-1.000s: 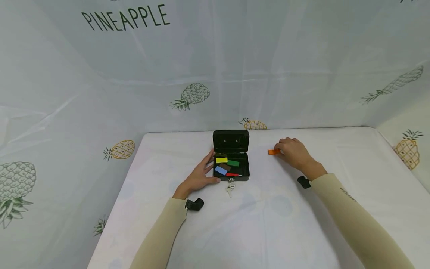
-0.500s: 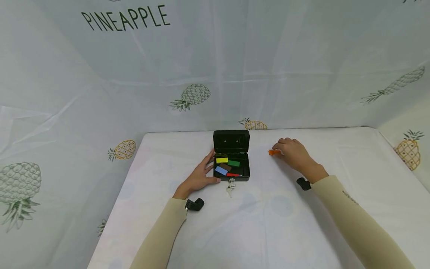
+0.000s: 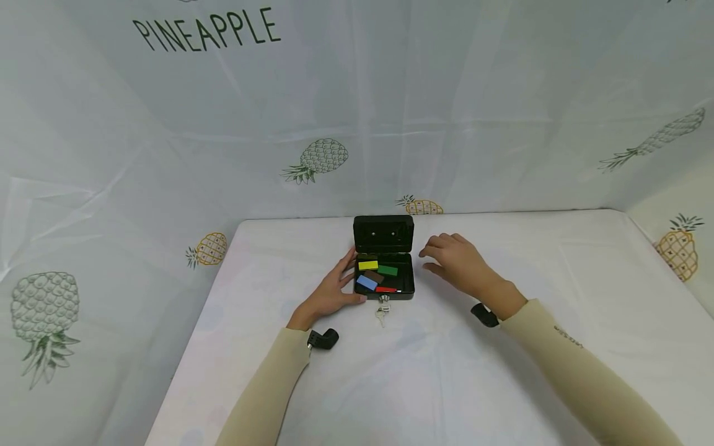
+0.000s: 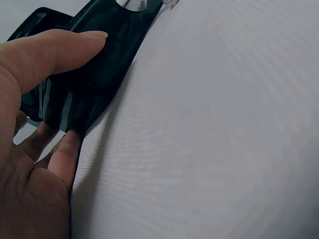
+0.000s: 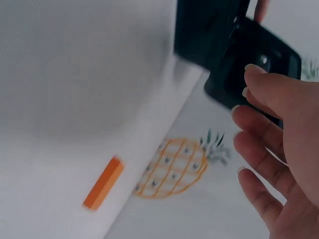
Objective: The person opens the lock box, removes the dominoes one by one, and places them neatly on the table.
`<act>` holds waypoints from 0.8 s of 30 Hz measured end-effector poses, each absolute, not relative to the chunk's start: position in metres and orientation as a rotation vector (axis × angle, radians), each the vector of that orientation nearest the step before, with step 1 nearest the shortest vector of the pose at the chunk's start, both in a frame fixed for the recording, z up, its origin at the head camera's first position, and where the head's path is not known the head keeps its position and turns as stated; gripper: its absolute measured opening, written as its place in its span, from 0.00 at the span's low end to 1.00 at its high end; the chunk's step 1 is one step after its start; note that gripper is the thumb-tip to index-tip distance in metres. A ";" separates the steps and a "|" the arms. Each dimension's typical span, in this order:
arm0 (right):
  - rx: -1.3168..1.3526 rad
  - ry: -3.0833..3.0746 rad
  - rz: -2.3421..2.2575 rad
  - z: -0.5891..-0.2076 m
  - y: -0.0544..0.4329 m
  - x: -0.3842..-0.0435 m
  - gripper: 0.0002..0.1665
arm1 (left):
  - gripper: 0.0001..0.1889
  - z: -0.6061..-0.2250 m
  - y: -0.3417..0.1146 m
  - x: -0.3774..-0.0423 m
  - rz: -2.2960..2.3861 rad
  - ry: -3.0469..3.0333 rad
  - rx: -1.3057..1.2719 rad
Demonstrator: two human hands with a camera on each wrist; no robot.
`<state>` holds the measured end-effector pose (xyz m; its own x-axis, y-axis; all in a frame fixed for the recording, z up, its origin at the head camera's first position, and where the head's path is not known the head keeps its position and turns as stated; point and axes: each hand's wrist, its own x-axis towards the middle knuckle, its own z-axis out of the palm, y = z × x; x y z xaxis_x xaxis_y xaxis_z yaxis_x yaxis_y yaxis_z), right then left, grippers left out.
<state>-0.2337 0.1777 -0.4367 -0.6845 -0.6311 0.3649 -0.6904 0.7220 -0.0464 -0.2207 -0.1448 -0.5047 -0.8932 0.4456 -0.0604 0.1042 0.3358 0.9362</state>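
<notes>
A small black cash box stands on the table with its lid raised. Inside lie a yellow block, a green block, a brown block, a blue block and a red block. My left hand holds the box's left end, thumb on the front wall and fingers along the side. Just right of the box hovers my right hand, fingers loosely bent around nothing. An orange block lies on the table in the right wrist view; in the head view that hand hides it.
Keys hang from the lock at the box's front. A white cloth covers the table. Behind it rises a pineapple-print curtain.
My right hand has let go of the orange block, leaving it on the table, and moved left to the box's right side. My left hand stays at the box.
</notes>
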 end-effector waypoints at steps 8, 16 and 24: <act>1.174 -2.552 0.231 -0.441 0.150 -0.227 0.16 | 0.63 -0.506 -0.144 -0.221 1.581 2.298 0.493; 1.275 -2.583 0.120 -0.447 0.125 -0.228 0.14 | 0.63 -0.505 -0.145 -0.221 1.586 2.289 0.489; 1.317 -2.684 0.100 -0.450 0.114 -0.230 0.13 | 0.61 -0.505 -0.146 -0.221 1.598 2.273 0.507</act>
